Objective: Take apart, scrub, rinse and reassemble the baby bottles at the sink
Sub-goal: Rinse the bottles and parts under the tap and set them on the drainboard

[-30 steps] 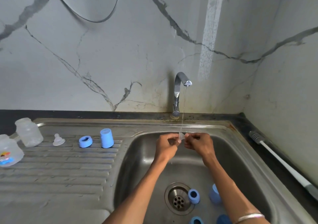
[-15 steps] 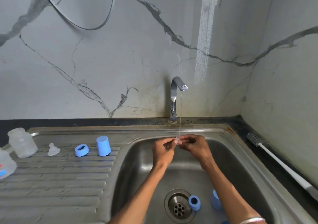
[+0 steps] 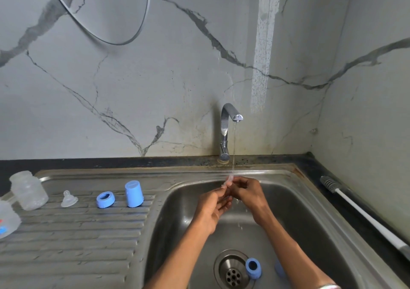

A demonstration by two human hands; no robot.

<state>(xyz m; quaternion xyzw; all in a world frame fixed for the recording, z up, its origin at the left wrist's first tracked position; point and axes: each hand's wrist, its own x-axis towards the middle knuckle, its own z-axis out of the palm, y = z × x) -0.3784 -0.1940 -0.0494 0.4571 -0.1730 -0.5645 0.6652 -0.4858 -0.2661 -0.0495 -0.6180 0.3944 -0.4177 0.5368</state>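
Observation:
Both hands meet over the sink basin (image 3: 299, 204) under a thin stream from the tap (image 3: 228, 120). My right hand (image 3: 248, 194) pinches a small clear teat (image 3: 229, 179) in the water. My left hand (image 3: 213, 206) holds the same teat from the left. On the drainboard (image 3: 73, 240) stand a clear bottle (image 3: 28, 190), a second clear teat (image 3: 68, 198), a blue ring (image 3: 105, 199) and a blue cap (image 3: 133, 193). A second bottle (image 3: 6, 220) is cut off at the left edge.
A blue ring (image 3: 253, 268) lies on its side beside the drain (image 3: 233, 271), with another blue part (image 3: 280, 267) half hidden behind my right forearm. A long white bottle brush (image 3: 363, 215) lies on the dark counter at the right. Marble walls close the back and right.
The camera has tilted up, so the sink sits lower in view. My hands have stayed under the stream and turned the teat; the left hand has dropped slightly lower.

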